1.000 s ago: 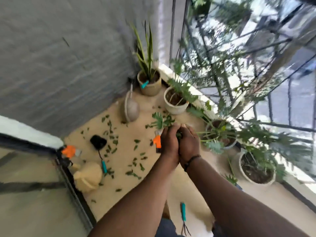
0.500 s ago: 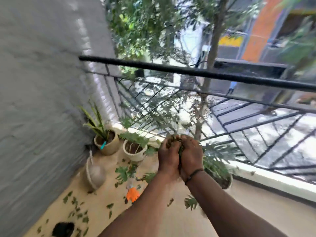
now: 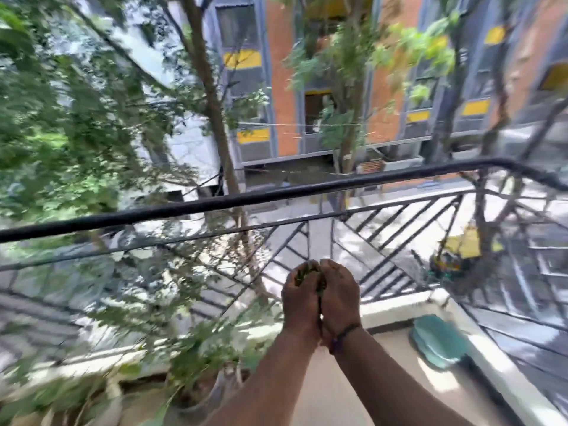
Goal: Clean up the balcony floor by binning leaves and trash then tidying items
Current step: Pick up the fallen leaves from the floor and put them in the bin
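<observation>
My left hand [image 3: 299,299] and my right hand [image 3: 339,298] are pressed together side by side, cupped around a bunch of green leaves [image 3: 307,273] that pokes out between the fingertips. The hands are held up in front of me, below the black balcony railing [image 3: 276,195]. A dark band circles my right wrist. The balcony floor [image 3: 353,388] shows beneath my forearms.
Potted plants [image 3: 196,373] stand at the lower left along the white ledge [image 3: 396,309]. A teal object [image 3: 436,342] lies on the floor in the right corner by the railing. Trees, a street and an orange building lie beyond.
My view has swung up and right from the leaf-strewn floor to the railing and street. Both hands stayed clasped on the leaves and rose with it.
</observation>
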